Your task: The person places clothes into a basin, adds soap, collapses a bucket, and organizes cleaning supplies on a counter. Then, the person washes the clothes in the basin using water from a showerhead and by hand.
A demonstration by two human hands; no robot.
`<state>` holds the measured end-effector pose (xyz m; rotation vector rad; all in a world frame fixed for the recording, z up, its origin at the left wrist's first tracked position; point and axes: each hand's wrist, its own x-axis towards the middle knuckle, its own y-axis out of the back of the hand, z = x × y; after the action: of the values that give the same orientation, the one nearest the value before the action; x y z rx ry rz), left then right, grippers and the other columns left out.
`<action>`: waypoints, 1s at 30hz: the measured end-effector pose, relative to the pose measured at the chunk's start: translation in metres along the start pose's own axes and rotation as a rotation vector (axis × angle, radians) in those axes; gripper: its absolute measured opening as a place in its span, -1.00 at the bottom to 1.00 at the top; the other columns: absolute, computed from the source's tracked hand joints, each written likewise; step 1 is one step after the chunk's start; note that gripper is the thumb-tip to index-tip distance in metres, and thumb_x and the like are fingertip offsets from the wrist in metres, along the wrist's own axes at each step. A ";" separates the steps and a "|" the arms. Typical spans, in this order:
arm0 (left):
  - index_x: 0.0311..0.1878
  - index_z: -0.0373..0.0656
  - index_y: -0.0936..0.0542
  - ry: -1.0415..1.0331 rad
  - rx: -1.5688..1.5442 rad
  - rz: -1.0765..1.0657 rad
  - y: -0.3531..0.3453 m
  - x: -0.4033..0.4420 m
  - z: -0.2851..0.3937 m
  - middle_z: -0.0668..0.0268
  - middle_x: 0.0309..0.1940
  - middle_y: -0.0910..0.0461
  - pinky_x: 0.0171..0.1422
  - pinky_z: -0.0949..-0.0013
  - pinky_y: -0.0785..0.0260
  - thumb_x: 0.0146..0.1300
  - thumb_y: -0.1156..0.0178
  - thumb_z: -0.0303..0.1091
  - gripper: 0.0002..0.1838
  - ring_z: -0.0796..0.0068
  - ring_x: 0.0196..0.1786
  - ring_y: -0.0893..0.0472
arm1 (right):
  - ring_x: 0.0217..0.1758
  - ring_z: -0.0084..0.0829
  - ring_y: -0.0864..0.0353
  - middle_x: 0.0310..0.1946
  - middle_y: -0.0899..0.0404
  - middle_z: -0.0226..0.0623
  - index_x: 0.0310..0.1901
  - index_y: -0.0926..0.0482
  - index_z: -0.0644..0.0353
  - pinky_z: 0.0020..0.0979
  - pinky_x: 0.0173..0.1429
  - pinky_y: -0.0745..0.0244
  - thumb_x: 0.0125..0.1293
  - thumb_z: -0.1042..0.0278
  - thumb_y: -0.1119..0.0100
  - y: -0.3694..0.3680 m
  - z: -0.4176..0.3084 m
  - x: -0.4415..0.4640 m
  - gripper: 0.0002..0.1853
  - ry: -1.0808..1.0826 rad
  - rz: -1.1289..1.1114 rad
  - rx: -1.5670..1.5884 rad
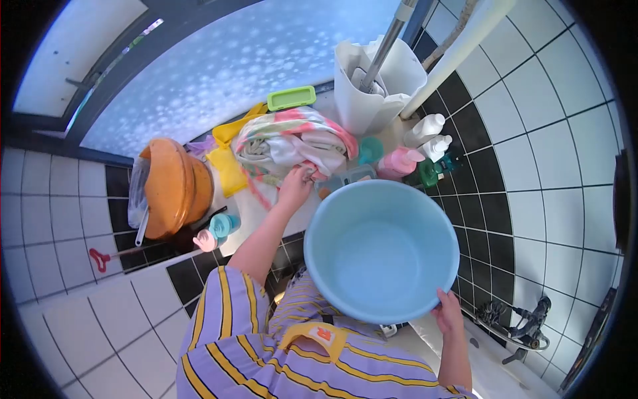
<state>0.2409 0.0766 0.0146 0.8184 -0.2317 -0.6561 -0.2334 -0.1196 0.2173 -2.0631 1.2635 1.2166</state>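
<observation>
My right hand (450,311) grips the near right rim of a large light-blue basin (379,259), which has nothing inside it. Fingers of my left hand (297,186) are closed on the near edge of a bunched white, pink and green cloth (292,143) lying on the ledge. A yellow cloth (227,169) lies just left of that bundle. Between the bundle and the basin sits a clear container (349,176), partly covered by the basin's far rim. My right fingertips are partly hidden by the rim.
A white bucket (355,110) holding a mop pole (389,50) stands behind. Several bottles, including a pink one (399,163), line the right wall. At left are an orange basin (176,189) and two small cups (216,231). A shower mixer (531,322) projects from the right wall.
</observation>
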 end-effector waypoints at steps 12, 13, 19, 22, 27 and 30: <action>0.56 0.43 -0.02 -0.159 0.848 -0.204 -0.002 0.148 0.004 0.12 0.58 0.08 0.51 0.03 -0.12 0.04 -0.38 -0.25 0.04 -0.01 0.51 -0.14 | 0.02 -0.43 -0.58 0.11 -0.49 -0.31 0.34 -0.25 0.10 -0.36 0.02 -0.66 0.54 0.27 0.04 -0.133 -0.062 -0.054 -0.59 -0.039 -0.148 0.360; 0.55 0.43 -0.02 -0.143 0.819 -0.260 -0.007 0.157 -0.008 0.12 0.58 0.07 0.47 0.04 -0.19 0.11 -0.32 -0.28 -0.01 0.00 0.46 -0.23 | 0.04 -0.42 -0.56 0.12 -0.46 -0.28 0.35 -0.22 0.11 -0.36 0.05 -0.65 0.55 0.28 0.08 -0.138 -0.068 -0.056 -0.60 -0.040 -0.154 0.356; 0.22 0.16 -0.44 -0.216 0.691 -0.186 -0.001 0.168 -0.027 0.25 -0.16 -0.53 -0.11 0.17 -0.54 0.25 -0.10 -0.42 -0.55 0.16 -0.08 -0.62 | 0.08 -0.39 -0.54 0.16 -0.41 -0.25 0.38 -0.17 0.12 -0.31 0.12 -0.62 0.56 0.32 0.12 -0.160 -0.082 -0.064 -0.58 -0.082 -0.158 0.347; 0.20 0.14 -0.49 -0.210 0.553 -0.154 0.038 0.161 0.000 0.22 -0.12 -0.53 -0.06 0.14 -0.53 0.24 -0.10 -0.43 -0.56 0.13 -0.05 -0.61 | 0.10 -0.42 -0.54 0.15 -0.45 -0.31 0.35 -0.22 0.08 -0.30 0.14 -0.61 0.54 0.30 0.07 -0.162 -0.080 -0.065 -0.59 -0.069 -0.163 0.333; 0.12 0.10 -0.57 -0.306 0.367 0.050 0.139 0.125 0.074 0.21 -0.10 -0.53 -0.02 0.11 -0.50 0.15 -0.15 -0.50 -0.55 0.09 -0.02 -0.60 | 0.14 -0.36 -0.52 0.16 -0.41 -0.23 0.32 -0.21 0.11 -0.26 0.16 -0.61 0.57 0.33 0.13 -0.157 -0.068 -0.060 -0.64 -0.034 -0.217 0.332; 0.08 0.09 -0.60 -0.385 0.350 0.160 0.192 0.097 0.124 0.22 -0.10 -0.53 -0.04 0.13 -0.49 0.09 -0.18 -0.53 -0.55 0.10 -0.04 -0.60 | 0.14 -0.36 -0.52 0.16 -0.41 -0.22 0.29 -0.22 0.12 -0.27 0.15 -0.61 0.57 0.32 0.13 -0.156 -0.063 -0.059 -0.67 -0.026 -0.261 0.341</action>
<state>0.3495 0.0374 0.2344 0.9906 -0.7706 -0.6271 -0.0814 -0.0594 0.2874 -1.8833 1.0640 0.8436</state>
